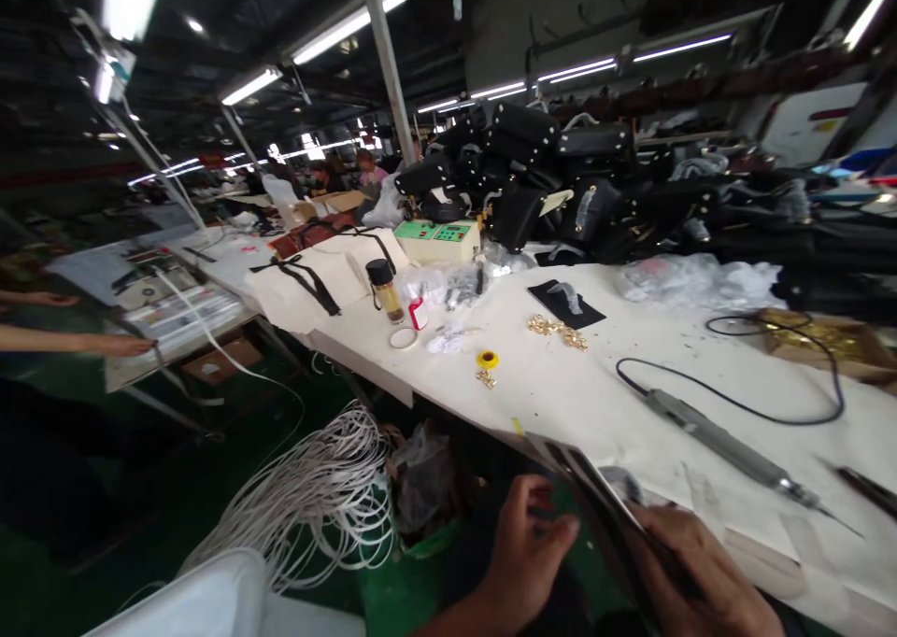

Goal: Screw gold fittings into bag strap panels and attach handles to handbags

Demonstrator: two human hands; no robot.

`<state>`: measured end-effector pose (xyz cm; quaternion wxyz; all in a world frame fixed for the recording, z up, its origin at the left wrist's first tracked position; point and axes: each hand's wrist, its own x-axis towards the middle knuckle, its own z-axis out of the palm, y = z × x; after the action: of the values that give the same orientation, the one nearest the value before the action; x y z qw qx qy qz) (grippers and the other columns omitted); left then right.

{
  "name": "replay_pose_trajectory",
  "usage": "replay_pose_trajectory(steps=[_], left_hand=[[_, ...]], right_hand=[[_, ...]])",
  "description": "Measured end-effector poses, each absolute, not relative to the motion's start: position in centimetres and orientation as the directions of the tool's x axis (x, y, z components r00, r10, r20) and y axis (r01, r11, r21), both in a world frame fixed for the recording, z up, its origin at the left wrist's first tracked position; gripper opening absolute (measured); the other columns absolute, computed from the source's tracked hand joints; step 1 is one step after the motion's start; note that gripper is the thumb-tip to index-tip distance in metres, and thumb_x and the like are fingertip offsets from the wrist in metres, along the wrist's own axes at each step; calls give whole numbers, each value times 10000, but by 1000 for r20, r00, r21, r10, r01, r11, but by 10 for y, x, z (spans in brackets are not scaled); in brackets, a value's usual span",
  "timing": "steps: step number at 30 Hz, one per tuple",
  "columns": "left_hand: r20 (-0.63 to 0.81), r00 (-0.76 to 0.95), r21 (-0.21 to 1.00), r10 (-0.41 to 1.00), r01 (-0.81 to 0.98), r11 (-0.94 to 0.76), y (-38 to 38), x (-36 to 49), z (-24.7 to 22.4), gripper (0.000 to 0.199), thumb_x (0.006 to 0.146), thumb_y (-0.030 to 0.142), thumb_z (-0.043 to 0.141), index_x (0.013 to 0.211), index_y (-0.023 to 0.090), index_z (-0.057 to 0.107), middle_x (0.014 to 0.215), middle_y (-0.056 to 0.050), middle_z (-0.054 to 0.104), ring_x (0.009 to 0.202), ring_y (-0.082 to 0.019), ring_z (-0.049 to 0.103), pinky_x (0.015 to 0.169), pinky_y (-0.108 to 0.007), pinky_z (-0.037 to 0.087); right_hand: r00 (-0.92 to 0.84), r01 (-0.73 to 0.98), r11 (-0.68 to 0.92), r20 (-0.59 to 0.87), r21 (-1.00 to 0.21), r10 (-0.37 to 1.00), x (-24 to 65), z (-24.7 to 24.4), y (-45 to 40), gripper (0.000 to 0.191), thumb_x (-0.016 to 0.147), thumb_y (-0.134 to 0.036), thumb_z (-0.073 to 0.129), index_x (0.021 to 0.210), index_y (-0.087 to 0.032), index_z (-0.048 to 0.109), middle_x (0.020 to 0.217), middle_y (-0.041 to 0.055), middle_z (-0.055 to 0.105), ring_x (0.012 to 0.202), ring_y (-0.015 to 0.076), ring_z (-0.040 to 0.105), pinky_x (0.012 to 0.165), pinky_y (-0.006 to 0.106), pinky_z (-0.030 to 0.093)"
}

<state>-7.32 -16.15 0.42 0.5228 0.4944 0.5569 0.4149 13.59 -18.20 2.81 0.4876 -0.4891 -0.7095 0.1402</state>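
Observation:
At the front edge of the table, my right hand (pixel 701 562) is closed around a dark flat panel (pixel 592 492) with a pale edge. The panel is tilted and blurred, so its exact kind cannot be made out. To its left, my left hand (pixel 522 558) hangs apart from the panel, fingers curled loosely and thumb separated, with nothing in it. Beyond my right hand lies a grey electric screwdriver (pixel 729 445) with a thin bit and a black cord. Small gold metal fittings (pixel 575 340) sit in heaps farther back, beside a black flat piece (pixel 592 316).
A yellow tape roll (pixel 488 360), a bottle (pixel 385 293) and a control box (pixel 438 242) stand on the white table (pixel 448 375). Black bags (pixel 522 137) are piled behind. White cord (pixel 315 497) lies coiled on the floor. Another person's arm (pixel 77 341) reaches in from the left.

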Motion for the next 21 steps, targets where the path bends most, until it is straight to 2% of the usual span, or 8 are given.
replay_pose_trajectory(steps=[3, 5, 7, 9, 12, 16, 18, 21], left_hand=[[-326, 144, 943, 934, -20, 332, -172, -90, -6, 648, 710, 538, 906, 1208, 183, 694, 1235, -146, 697, 1086, -275, 660, 930, -397, 537], [-340, 273, 907, 900, -156, 391, -174, -92, -7, 758, 591, 577, 969, 1185, 168, 736, 1177, -142, 733, 1065, -300, 687, 989, -446, 528], [-310, 389, 869, 868, -253, 425, -175, -90, 0, 734, 556, 567, 988, 1122, 144, 789, 1094, -134, 773, 1093, -346, 708, 1061, -483, 498], [-307, 439, 839, 844, -295, 458, -175, -88, 10, 647, 595, 524, 981, 1075, 120, 822, 1045, -139, 798, 1108, -380, 721, 1086, -497, 483], [-344, 427, 792, 837, -348, 502, -176, -88, 23, 586, 661, 462, 954, 1099, 95, 822, 1022, -163, 812, 1034, -380, 749, 1005, -504, 532], [-381, 322, 717, 867, -489, 497, -171, -91, 32, 491, 792, 449, 868, 1133, 104, 795, 1065, -171, 810, 963, -324, 760, 884, -446, 584], [-410, 275, 674, 870, -551, 492, -168, -91, 33, 454, 819, 433, 853, 1147, 126, 784, 1106, -157, 805, 979, -290, 753, 866, -404, 591], [-476, 254, 632, 842, -567, 528, -169, -91, 30, 456, 803, 438, 870, 1150, 158, 773, 1139, -127, 792, 953, -237, 736, 803, -340, 591]], right_hand=[[-86, 467, 522, 551, -714, 830, 122, 42, -177, 306, 970, -213, 667, 1247, -324, 739, 1065, 38, 785, 937, 201, 773, 820, 256, 642], [-90, 417, 472, 482, -777, 872, 111, 50, -174, 299, 974, -249, 668, 1252, -333, 741, 1071, 37, 780, 932, 200, 774, 791, 240, 638], [-110, 370, 379, 365, -848, 924, 104, 54, -173, 263, 967, -333, 685, 1217, -333, 769, 1098, 41, 785, 928, 215, 778, 794, 245, 640], [-107, 327, 266, 244, -907, 964, 104, 55, -172, 271, 956, -410, 694, 1191, -315, 789, 1132, 53, 792, 964, 239, 780, 845, 266, 643], [-33, 299, 79, 73, -951, 997, 112, 53, -172, 397, 900, -509, 738, 1220, -280, 791, 1199, 79, 790, 1097, 297, 761, 944, 322, 637], [46, 202, -128, -121, -971, 992, 117, 54, -181, 631, 808, -566, 811, 1345, -243, 731, 1208, 99, 786, 1104, 323, 757, 893, 345, 654], [3, 91, -186, -186, -978, 982, 111, 57, -186, 621, 824, -581, 793, 1330, -225, 733, 1167, 102, 791, 1059, 319, 760, 916, 374, 642], [-41, -27, -217, -216, -976, 976, 96, 63, -190, 525, 861, -612, 741, 1183, -200, 784, 1042, 95, 801, 954, 316, 757, 881, 404, 635]])
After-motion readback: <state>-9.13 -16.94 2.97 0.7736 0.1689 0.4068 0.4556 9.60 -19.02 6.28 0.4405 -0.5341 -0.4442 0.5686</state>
